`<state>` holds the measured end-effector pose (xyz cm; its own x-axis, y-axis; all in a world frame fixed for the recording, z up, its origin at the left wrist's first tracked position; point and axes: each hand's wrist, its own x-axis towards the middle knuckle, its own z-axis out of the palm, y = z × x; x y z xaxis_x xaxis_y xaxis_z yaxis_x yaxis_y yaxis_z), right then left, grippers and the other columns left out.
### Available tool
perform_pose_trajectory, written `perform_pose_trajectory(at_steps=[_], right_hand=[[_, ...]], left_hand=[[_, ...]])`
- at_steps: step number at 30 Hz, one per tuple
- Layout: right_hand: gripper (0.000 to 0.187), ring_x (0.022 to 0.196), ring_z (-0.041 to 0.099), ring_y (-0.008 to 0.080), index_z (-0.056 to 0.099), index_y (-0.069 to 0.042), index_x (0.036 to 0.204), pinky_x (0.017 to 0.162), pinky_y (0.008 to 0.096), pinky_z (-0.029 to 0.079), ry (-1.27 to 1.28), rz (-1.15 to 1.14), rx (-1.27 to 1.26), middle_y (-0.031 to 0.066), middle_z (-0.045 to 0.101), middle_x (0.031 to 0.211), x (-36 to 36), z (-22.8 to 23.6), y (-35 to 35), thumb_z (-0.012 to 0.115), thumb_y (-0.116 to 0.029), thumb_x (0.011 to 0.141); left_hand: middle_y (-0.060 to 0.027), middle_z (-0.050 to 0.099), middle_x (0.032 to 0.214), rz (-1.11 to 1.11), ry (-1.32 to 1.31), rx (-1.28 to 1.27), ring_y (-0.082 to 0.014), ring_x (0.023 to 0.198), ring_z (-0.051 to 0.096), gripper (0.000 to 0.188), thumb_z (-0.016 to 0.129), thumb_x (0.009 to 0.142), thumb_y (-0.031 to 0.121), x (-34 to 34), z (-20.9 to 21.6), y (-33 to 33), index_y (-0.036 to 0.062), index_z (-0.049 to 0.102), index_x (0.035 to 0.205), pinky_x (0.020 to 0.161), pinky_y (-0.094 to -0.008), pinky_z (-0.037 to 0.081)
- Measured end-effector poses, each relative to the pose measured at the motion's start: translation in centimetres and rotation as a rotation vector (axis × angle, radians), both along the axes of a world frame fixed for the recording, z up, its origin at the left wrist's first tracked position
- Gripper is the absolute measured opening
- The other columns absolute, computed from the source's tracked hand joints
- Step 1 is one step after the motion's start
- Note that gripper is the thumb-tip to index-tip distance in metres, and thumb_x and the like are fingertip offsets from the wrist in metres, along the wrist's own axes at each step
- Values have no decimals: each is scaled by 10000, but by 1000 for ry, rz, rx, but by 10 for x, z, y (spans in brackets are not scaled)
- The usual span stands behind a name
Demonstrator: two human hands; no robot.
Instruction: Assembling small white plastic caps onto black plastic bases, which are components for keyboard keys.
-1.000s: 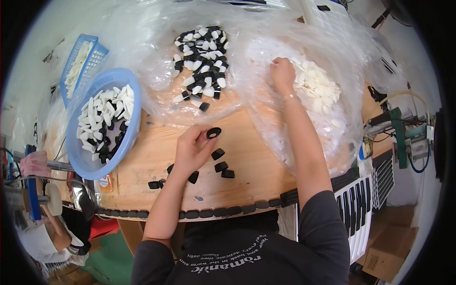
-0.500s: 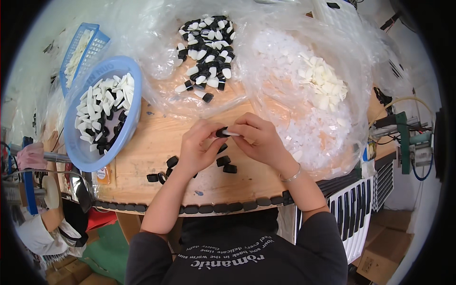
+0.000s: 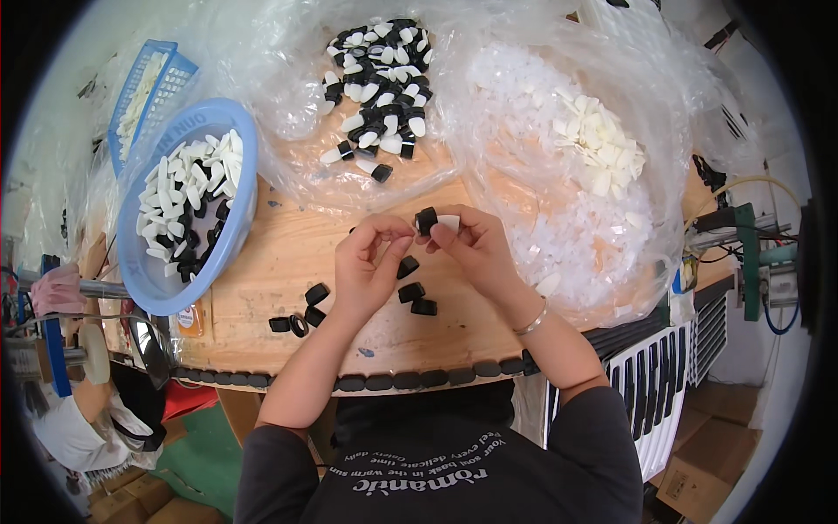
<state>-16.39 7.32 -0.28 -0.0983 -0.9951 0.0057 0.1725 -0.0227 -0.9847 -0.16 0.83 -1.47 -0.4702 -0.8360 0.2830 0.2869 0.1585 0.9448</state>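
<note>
In the middle of the workbench [image 3: 262, 301], my right hand [image 3: 482, 259] pinches a black ring-like piece [image 3: 425, 221] together with a white rounded tab [image 3: 448, 222] that sticks out of its side. Close to its left is my left hand [image 3: 367, 266], thumb and forefinger pressed together just short of the black piece; anything between those fingertips is too small to make out. Around my wrists lie several loose black pieces [image 3: 410, 292], and one beside my left forearm [image 3: 298, 326] shows its open ring shape.
A blue basin [image 3: 248, 188] of white tabs and black pieces stands at left, beside a blue basket [image 3: 179, 74]. Black-and-white pieces [image 3: 384, 87] are heaped at the back on plastic sheeting. White tabs [image 3: 602, 144] lie at right. Black pads [image 3: 406, 381] line the front edge.
My hands have drawn apart slightly. The black piece with its white tab has risen and turned in my right hand, and my left fingers have come off it.
</note>
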Motion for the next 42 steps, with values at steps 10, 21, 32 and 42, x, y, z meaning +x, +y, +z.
perform_pose_trajectory(at_steps=[10, 21, 32, 42], right_hand=[[201, 891, 624, 105, 579, 30, 1110, 815, 242, 517, -68, -17, -83, 45, 636, 978, 13, -4, 0, 547, -40, 924], [305, 852, 624, 101, 514, -5, 1113, 714, 195, 495, -5, -296, -259, 75, 639, 1010, 20, 5, -2, 643, 37, 839], [480, 825, 637, 141, 475, -16, 1205, 739, 247, 521, 412, -138, -249, 67, 639, 992, 8, 21, 8, 703, 29, 785], [430, 787, 669, 153, 558, -52, 1147, 701, 249, 530, 739, -224, -375, 71, 670, 918, 12, 31, 13, 737, -15, 758]], left_hand=[[-61, 611, 875, 56, -156, -93, -121, 788, 558, 83, 597, 837, -61, 2, -10, 0, -20, 577, 907, 752, -237, 451], [-16, 555, 860, -71, -34, 134, -66, 789, 490, 142, 522, 938, 48, 5, -10, -3, 21, 483, 1072, 736, -192, 404], [-90, 584, 848, -96, -220, -253, -200, 787, 566, 84, 576, 824, -47, 9, -1, -11, 9, 569, 887, 702, -280, 445], [-105, 597, 860, -144, -323, -336, -219, 791, 574, 142, 601, 794, -51, 13, 10, -14, 3, 600, 925, 713, -291, 455]])
